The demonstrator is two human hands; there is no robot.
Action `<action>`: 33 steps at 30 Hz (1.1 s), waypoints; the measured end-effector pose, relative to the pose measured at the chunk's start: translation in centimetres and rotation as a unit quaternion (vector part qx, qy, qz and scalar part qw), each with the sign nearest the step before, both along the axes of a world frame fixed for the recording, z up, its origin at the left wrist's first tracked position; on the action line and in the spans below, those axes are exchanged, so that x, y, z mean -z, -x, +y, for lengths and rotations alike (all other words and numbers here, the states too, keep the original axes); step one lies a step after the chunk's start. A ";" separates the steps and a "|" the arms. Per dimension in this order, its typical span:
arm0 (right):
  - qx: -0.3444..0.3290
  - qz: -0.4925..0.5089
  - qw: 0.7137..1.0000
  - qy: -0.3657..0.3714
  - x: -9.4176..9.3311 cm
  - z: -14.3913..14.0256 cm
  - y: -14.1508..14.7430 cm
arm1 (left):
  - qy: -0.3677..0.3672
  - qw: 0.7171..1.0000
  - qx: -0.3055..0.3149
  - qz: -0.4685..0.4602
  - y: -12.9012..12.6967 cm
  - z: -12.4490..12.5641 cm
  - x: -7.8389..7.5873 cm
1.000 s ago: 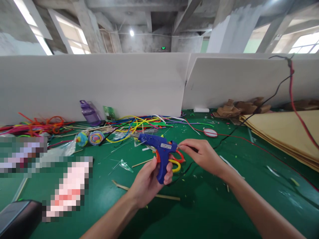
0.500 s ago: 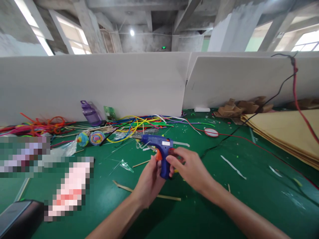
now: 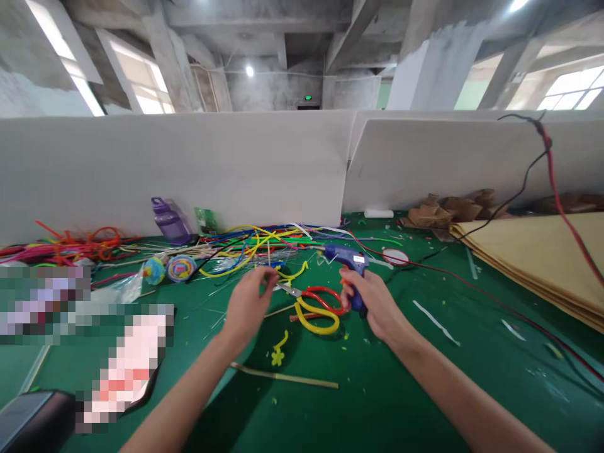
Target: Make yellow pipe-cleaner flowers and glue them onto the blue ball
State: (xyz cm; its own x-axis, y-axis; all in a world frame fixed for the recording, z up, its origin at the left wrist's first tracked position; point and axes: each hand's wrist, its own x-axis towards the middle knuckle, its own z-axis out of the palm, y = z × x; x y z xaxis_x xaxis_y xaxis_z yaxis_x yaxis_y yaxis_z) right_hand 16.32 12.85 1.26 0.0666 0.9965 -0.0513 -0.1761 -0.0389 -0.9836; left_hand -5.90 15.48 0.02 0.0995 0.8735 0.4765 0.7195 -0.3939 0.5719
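My right hand grips a blue glue gun by its handle, nozzle pointing left, just above the green table. My left hand hovers with fingers loosely apart near a yellow pipe cleaner piece and holds nothing. Between the hands lie scissors with red and yellow handles. A small yellow pipe cleaner shape and a wooden stick lie nearer to me.
A heap of coloured pipe cleaners and sticks spreads along the white partition. A purple bottle and two small spiral discs sit at left. Brown paper sheets and cables occupy the right. A dark device is at bottom left.
The glue gun passed from my left hand to my right and moved to the right. My left hand let go and moved left toward the pipe cleaners. The scissors now lie uncovered.
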 end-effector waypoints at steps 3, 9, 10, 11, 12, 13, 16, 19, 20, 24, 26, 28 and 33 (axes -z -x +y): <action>0.018 -0.013 1.000 -0.003 0.0 0.8 -1.0 | -0.105 0.984 0.032 0.143 3.1 4.3 0.8; 0.007 -0.022 1.000 0.002 0.3 1.3 -1.5 | -0.051 0.997 0.039 0.040 4.1 6.6 2.9; 0.006 -0.029 1.000 -0.004 0.3 1.4 -1.7 | -0.031 0.999 0.026 -0.026 3.8 5.9 2.8; 0.007 -0.047 0.999 -0.011 0.4 1.5 -1.9 | -0.006 0.995 0.024 -0.099 3.5 5.1 2.5; 0.008 -0.078 0.997 -0.019 0.4 1.6 -2.1 | 0.024 0.983 0.033 -0.180 3.1 4.1 2.2; 0.011 -0.122 0.992 -0.026 0.4 1.6 -2.4 | 0.060 0.962 0.046 -0.261 2.6 3.0 1.7; 0.036 -0.286 0.956 -0.051 0.4 1.6 -2.9 | 0.153 0.912 0.071 -0.374 1.3 0.1 0.7; 0.082 -0.412 0.899 -0.120 0.4 1.5 -3.1 | 0.191 0.908 0.070 -0.367 0.6 -1.4 0.7; 0.093 -0.442 0.880 -0.146 0.4 1.5 -3.1 | 0.199 0.908 0.069 -0.361 0.5 -1.6 0.8; 0.098 -0.510 0.829 -0.208 0.4 1.4 -3.1 | 0.222 0.901 0.059 -0.369 0.6 -1.5 1.4; 0.086 -0.521 0.816 -0.234 0.5 1.2 -3.2 | 0.224 0.897 0.050 -0.377 0.6 -1.5 1.5; 0.073 -0.522 0.810 -0.257 0.5 1.1 -3.1 | 0.230 0.895 0.044 -0.379 0.5 -1.5 1.4; 0.063 -0.528 0.799 -0.282 1.0 0.9 -3.0 | 0.246 0.885 0.039 -0.392 0.1 -1.8 0.9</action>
State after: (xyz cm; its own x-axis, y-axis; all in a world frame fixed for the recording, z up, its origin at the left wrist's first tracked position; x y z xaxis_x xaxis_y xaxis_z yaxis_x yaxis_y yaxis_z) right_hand 19.30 13.70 0.28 -0.1220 0.8237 0.5537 0.7959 0.4145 -0.4413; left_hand -6.02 13.71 -0.91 -0.0239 0.9997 -0.0110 0.0061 0.0111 0.9999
